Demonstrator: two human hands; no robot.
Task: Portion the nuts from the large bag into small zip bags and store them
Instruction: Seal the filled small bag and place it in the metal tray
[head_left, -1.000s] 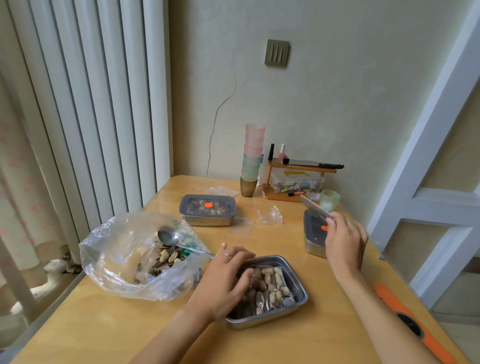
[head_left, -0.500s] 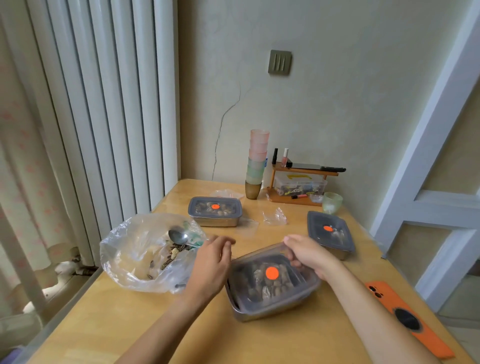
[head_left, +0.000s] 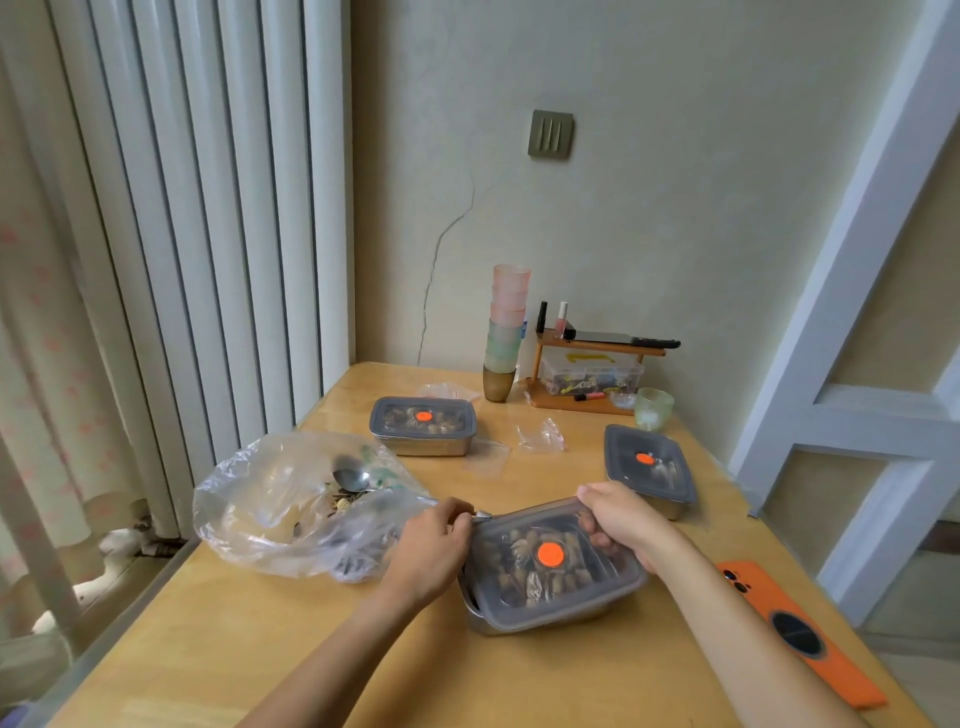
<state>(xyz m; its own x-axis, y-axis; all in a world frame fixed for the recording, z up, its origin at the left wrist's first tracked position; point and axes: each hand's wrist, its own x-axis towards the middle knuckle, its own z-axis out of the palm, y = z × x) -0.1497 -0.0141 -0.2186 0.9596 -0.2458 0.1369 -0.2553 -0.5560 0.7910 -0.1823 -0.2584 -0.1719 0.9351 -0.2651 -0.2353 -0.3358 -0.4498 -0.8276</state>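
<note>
left hand (head_left: 431, 545) grips the lid (head_left: 550, 587) at the tin's (head_left: 498, 623) left end, right hand (head_left: 618, 519) its far-right edge; long axis runs between them.

From the near box (head_left: 540, 587), I see the big bag (head_left: 280, 514) just left, a second box (head_left: 423, 423) behind and left, a third box (head_left: 649, 470) behind and right, the phone (head_left: 795, 634) right, stacked cups (head_left: 508, 327) far behind.

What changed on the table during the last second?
The right hand carried the lid leftward onto the near container; the left hand came out of it and now holds the lid's left edge. The large bag, spoon, far container and right container stayed.
</note>
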